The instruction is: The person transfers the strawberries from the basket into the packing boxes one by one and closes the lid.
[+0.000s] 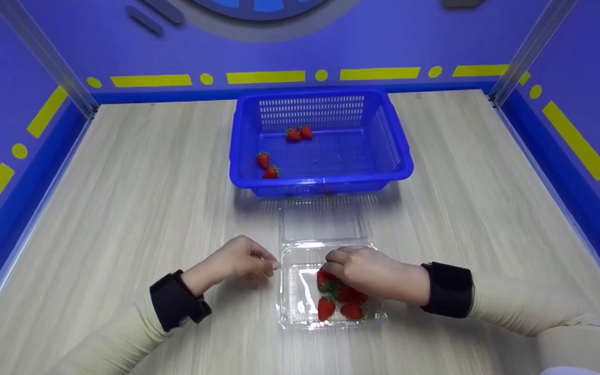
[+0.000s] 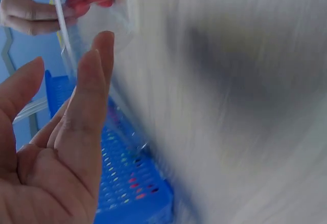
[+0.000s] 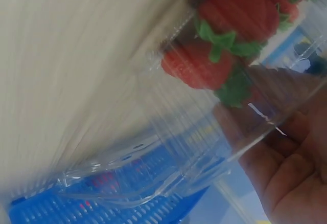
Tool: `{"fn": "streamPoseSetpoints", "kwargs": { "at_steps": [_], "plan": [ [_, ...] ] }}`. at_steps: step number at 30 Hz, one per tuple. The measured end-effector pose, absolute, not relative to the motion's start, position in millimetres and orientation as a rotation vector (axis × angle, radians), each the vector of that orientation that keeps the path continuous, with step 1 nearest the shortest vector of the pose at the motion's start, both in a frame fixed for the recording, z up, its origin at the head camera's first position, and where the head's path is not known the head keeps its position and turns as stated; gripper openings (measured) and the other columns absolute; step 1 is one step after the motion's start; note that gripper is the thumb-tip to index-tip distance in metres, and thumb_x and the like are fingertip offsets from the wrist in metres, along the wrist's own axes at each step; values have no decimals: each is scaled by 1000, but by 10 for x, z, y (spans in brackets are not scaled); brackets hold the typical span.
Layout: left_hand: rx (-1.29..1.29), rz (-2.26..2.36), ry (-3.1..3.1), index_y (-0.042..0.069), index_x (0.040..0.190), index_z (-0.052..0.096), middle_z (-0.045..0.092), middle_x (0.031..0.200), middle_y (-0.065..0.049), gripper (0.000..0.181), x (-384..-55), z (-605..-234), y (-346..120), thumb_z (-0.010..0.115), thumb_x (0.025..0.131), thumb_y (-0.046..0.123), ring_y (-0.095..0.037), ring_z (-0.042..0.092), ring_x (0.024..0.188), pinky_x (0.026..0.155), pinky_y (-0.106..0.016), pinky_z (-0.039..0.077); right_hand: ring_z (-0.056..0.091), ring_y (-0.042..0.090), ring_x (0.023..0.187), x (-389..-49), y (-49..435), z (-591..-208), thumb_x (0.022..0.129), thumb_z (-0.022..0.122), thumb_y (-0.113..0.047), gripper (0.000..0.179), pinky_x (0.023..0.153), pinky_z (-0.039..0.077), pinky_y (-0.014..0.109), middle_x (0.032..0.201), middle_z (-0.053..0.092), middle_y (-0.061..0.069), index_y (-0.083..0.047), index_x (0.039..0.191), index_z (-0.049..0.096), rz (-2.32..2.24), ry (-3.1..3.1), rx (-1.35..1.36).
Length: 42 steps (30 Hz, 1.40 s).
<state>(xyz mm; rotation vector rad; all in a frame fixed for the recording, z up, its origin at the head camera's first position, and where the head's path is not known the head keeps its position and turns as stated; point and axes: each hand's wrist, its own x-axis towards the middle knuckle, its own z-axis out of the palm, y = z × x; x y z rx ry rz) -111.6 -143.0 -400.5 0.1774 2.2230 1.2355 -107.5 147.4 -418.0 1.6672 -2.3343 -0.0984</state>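
A clear plastic clamshell box (image 1: 285, 297) lies opened on the table, its lid (image 1: 323, 224) folded back toward the basket. Several red strawberries (image 1: 326, 309) with green leaves sit in its right half. My right hand (image 1: 365, 268) reaches into the box and pinches a strawberry (image 1: 324, 277) among the others; its fingertips are partly hidden. Through the clear wall, the right wrist view shows a strawberry (image 3: 196, 65) close to that hand's fingers. My left hand (image 1: 245, 260) holds nothing, fingers loosely extended and thumb apart, its fingertips by the box's left edge.
Behind the box stands a blue plastic basket (image 1: 321, 182) with slotted walls. Inside it, two strawberries (image 1: 293, 135) lie near the back and two more strawberries (image 1: 263, 160) at the front left. Purple panels with yellow marks (image 1: 266, 77) enclose the wooden table (image 1: 159, 172).
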Motion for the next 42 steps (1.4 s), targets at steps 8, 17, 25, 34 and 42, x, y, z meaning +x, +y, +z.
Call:
{"fn": "streamPoseSetpoints", "kwargs": {
  "at_steps": [8,17,25,34,42],
  "plan": [
    [202,1322,2132,-7,104,71,78,80,-15,23,-1103,-4177,-1369,74,92,12,-6,70,62,63,-22,61,71,12,90,-1111,1439,-4227,76,79,4,31,73,62,21,99,72,1,-9,103,72,-124,-2373,1675],
    [151,1479,1958,6,85,60,69,68,6,13,-1084,-4232,-1355,70,92,2,-5,68,59,69,-26,65,70,14,93,-1103,1460,-4273,73,81,3,37,79,62,23,102,73,2,-10,106,72,-102,-2470,1700],
    [134,1464,1983,4,87,62,70,69,4,10,-1078,-4226,-1348,70,92,4,-5,67,60,67,-25,65,70,15,95,-1071,1486,-4244,75,80,2,36,84,61,24,103,74,1,-10,108,73,-119,-2473,1695],
    [403,1070,2263,-4,115,69,77,100,-22,32,-1198,-3900,-1570,65,100,25,-27,76,84,78,-34,64,72,15,95,-1169,1458,-3812,82,79,-3,26,83,63,23,103,76,3,-9,107,75,90,-2488,1824],
    [542,993,2538,-3,133,62,72,120,-23,41,-1485,-3123,-1895,62,102,23,-35,70,110,100,-48,59,74,24,97,-1549,1498,-3040,89,74,-3,23,85,64,31,106,76,12,-1,112,72,490,-2425,1826]
  ]
}}
